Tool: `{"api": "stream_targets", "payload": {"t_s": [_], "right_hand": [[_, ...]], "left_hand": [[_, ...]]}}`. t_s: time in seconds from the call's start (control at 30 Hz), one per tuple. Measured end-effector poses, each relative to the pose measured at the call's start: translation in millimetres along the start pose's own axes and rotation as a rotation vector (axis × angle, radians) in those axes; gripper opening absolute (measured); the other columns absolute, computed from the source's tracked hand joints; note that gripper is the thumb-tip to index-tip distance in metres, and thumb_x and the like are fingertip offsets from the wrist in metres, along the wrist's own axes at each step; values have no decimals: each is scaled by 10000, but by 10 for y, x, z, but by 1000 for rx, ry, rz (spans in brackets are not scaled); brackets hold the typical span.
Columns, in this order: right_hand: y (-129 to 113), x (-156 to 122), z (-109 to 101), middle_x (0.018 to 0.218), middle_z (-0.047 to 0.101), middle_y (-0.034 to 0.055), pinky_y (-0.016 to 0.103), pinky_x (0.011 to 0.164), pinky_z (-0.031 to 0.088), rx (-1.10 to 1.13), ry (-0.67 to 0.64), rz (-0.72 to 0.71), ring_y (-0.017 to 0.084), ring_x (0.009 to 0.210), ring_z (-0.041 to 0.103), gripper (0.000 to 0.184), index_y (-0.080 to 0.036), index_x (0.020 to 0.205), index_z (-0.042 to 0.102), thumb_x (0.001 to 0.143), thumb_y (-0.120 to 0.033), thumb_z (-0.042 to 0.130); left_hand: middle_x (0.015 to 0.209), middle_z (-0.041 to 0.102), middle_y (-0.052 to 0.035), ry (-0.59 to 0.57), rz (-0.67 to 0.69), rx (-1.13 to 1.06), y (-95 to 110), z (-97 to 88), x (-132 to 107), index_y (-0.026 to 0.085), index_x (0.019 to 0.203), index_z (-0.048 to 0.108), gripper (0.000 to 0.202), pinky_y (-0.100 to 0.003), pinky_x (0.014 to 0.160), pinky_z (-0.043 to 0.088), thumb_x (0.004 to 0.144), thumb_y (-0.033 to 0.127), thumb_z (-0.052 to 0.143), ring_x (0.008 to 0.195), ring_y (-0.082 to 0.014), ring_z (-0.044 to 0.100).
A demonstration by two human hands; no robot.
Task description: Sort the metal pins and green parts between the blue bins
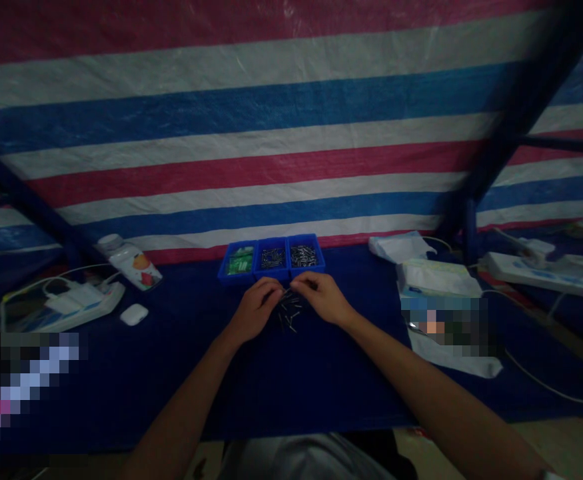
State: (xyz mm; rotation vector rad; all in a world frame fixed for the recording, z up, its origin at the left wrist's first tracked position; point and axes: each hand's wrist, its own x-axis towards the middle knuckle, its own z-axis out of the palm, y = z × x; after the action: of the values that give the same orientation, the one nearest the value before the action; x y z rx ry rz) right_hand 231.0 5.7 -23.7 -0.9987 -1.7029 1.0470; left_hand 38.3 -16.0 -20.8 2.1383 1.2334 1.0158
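**Both hands bent over loose metal pins, a blue tray just beyond**

The left hand (255, 310) and right hand (324, 297) curve downward, fingertips nearly meeting; whether either has hold of a pin cannot be told. The loose metal pins (288, 312) lie scattered on a navy cloth (181, 393), under and just past the fingers. Beyond them sits a blue three-compartment tray (271, 259), with green pieces (240, 261) at left and dark pins (304, 256) at right. A white power strip (81, 303) and a fruit-printed bottle (128, 262) stand left, white packets (438, 279) right, before a striped tarp (271, 133).
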Motion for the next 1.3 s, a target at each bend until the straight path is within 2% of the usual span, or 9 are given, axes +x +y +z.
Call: {"api": "stream_targets", "payload": {"t_s": [0.1, 0.17, 0.3, 0.37, 0.47, 0.63, 0.9, 1.1, 1.3], "right_hand": [[27, 37, -42, 533, 476, -42, 242, 520, 330, 90, 24, 149, 98, 509, 422, 366, -189, 584, 529, 831, -455, 575], [59, 69, -75, 503, 409, -58, 237, 474, 277, 192, 50, 255, 85, 462, 367, 397, -198, 563, 471, 808, -490, 578], [112, 113, -147, 607, 514, -49, 236, 445, 275, 259, 196, 331, 86, 439, 406, 319, -207, 747, 531, 813, -519, 540], [121, 103, -177, 640, 562, -36, 241, 483, 325, 63, 183, 301, 102, 485, 467, 258, -206, 825, 578, 819, -463, 552], [116, 48, -200, 705, 628, 0, 262, 604, 390, -352, -9, 135, 130, 630, 556, 162, -196, 852, 657, 802, -341, 605], [139, -45, -199, 899, 663, 44, 284, 695, 409, -661, -290, -15, 166, 789, 595, 164, -210, 911, 698, 784, -303, 651], [165, -70, -193, 916, 651, 48, 282, 740, 411, -714, -352, -41, 167, 826, 600, 103, -202, 841, 661, 850, -202, 559], [118, -40, -186, 878, 643, 53, 280, 757, 416, -600, -257, -52, 156, 809, 583, 129, -176, 825, 618, 835, -130, 498], [99, -17, -139, 905, 642, 58, 294, 775, 418, -448, -141, -32, 158, 830, 579, 173, -174, 863, 591, 921, -222, 436]], "left_hand": [[1051, 654, -63, 33, -15, 9, -14, -18, -3, 190, 985, 653, 274, -350, 936, 456, 971, 324, 416, 1014, -198, 598], [1050, 659, -63, 47, -28, 21, -23, -31, -2, 190, 980, 654, 285, -354, 939, 451, 972, 330, 405, 1020, -201, 598], [985, 664, -53, 47, -47, 51, -23, -36, 6, 185, 952, 660, 274, -339, 869, 474, 962, 330, 428, 941, -190, 610], [949, 659, -47, 45, -70, 92, -36, -29, 9, 186, 944, 666, 249, -325, 796, 488, 944, 335, 466, 861, -181, 610], [942, 650, -42, 23, -100, 197, -98, -19, 5, 194, 959, 671, 193, -325, 733, 493, 902, 314, 532, 770, -171, 601], [994, 662, -46, -25, -133, 319, -208, -22, -22, 214, 965, 680, 163, -369, 812, 501, 832, 216, 584, 867, -211, 632], [913, 686, -39, -113, -97, 335, -216, -19, -30, 220, 947, 687, 209, -339, 774, 502, 824, 133, 542, 825, -199, 644], [887, 680, -32, -119, -88, 316, -215, -16, -26, 224, 944, 682, 206, -326, 743, 501, 839, 143, 523, 783, -189, 641], [918, 666, -33, -95, -86, 240, -73, -34, -24, 210, 987, 672, 168, -323, 748, 487, 895, 275, 548, 802, -180, 624]]}}
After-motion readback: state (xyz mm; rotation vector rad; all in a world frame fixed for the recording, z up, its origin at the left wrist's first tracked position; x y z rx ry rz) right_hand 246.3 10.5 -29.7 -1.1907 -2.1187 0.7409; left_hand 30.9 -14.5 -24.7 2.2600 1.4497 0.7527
